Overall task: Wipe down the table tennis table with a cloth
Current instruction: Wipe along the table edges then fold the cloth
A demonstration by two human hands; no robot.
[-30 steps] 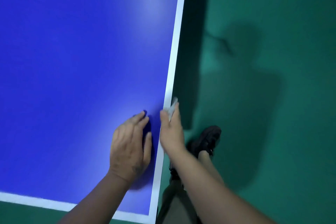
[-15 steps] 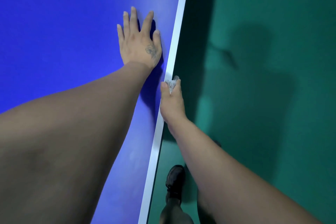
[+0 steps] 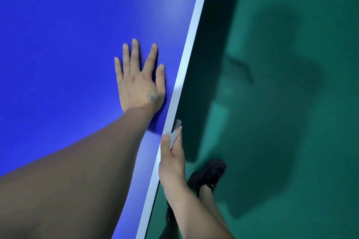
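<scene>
The blue table tennis table point(image 3: 68, 44) fills the left of the view, its white side line point(image 3: 191, 44) running diagonally. My left hand point(image 3: 138, 81) lies flat on the blue top, fingers straight and spread, just left of the white line. My right hand point(image 3: 172, 159) sits at the table's side edge, thumb on the white line and fingers over the edge, pinching a small grey cloth point(image 3: 173, 134) against that edge. Most of the cloth is hidden by the fingers.
Green floor point(image 3: 291, 103) lies to the right of the table, with dark shadows on it. My dark shoe point(image 3: 207, 174) and leg stand beside the table edge below my right hand.
My left hand went from near the table corner to far forward, flat on the top. My right hand slid the cloth forward along the side edge. The view shifted forward too.
</scene>
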